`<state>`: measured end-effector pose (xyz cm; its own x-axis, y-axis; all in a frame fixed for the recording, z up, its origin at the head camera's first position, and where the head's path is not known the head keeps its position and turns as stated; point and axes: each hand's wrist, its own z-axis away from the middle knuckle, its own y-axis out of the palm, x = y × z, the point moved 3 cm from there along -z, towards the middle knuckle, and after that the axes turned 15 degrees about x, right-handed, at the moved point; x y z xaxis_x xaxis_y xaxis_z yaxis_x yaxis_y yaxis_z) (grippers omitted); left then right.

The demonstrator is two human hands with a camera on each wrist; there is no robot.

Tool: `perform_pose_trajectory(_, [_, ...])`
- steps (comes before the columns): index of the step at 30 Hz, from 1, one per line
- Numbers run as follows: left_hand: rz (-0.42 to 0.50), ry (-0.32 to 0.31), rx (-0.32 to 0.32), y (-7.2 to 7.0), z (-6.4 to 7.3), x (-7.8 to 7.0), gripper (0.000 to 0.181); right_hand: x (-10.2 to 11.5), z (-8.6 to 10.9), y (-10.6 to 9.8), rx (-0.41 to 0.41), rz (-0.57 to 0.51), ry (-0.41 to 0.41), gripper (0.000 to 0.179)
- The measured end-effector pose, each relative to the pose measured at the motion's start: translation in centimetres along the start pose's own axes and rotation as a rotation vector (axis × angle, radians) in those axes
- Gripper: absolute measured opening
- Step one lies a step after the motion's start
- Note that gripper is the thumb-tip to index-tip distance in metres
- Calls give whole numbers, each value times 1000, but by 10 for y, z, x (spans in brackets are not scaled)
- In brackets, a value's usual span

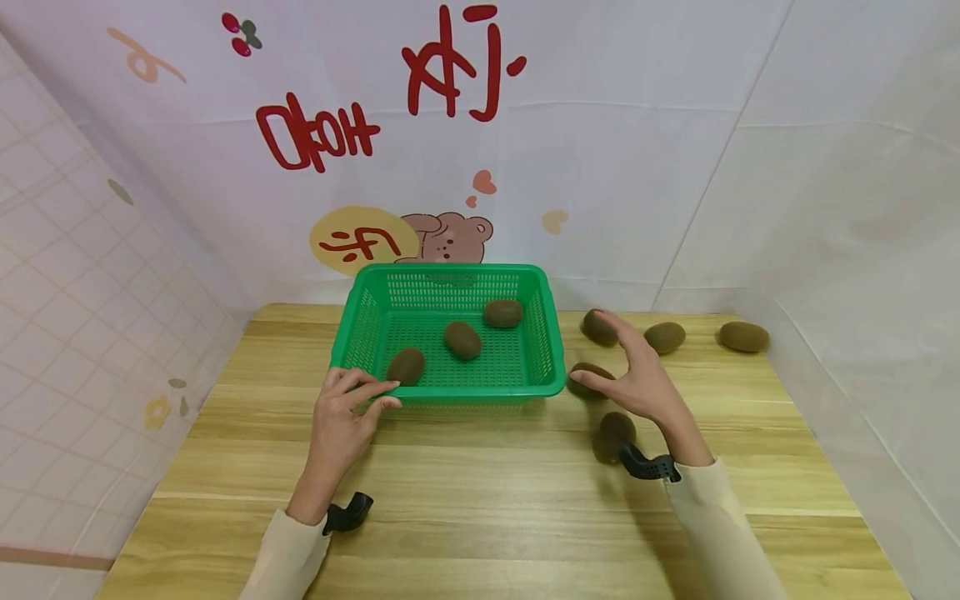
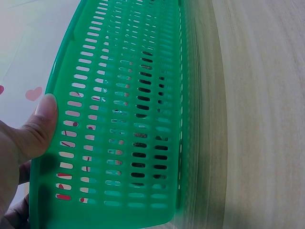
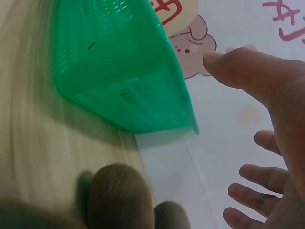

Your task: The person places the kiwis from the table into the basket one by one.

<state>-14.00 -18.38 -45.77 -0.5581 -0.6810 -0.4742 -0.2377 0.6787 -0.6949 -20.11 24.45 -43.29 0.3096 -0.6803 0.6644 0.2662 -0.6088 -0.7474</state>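
Note:
A green plastic basket (image 1: 450,392) with slotted walls stands on the table, and three brown kiwis lie inside, one of them a kiwi (image 1: 462,340) near the middle. My left hand (image 1: 345,417) pinches the basket's front rim at its left corner; in the left wrist view the thumb (image 2: 40,124) lies against the outer wall. Right of the basket, my right hand (image 1: 645,375) hovers over loose kiwis with fingers spread and nothing in its grasp. Its thumb overlaps one kiwi (image 1: 588,385) in the head view, and its fingertips overlap another kiwi (image 1: 597,328) behind.
Farther right lie a kiwi (image 1: 664,337) and another kiwi (image 1: 744,337) near the table's back right corner. A darker kiwi (image 1: 617,429) sits beside the right wrist. A printed white backdrop (image 1: 622,167) rises behind the wooden table (image 1: 480,500), with white sheets at both sides.

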Motion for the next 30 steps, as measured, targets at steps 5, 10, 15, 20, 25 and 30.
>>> perform_pose_trajectory(5, [-3, -5, 3, -1, 0, -1, 29, -12, 10, 4, 20, -15, 31, 96])
perform_pose_trajectory(10, [-5, 4, -6, -1, 0, -2, 29, -22, 20, 8, 41, -20, 48, 99])
perform_pose_trajectory(15, [11, 3, -4, 0, -1, -2, 29, -32, 31, 13, 45, -23, 45, 101])
perform_pose_trajectory(20, [19, 6, -7, 0, -1, -1, 29, -40, 42, 17, 47, -30, 43, 101])
perform_pose_trajectory(25, [13, -2, -4, 0, -1, -1, 28, -46, 55, 23, 95, -50, 36, 99])
perform_pose_trajectory(30, [11, -5, 3, 0, -1, 0, 28, -53, 69, 29, 141, -66, 64, 99])
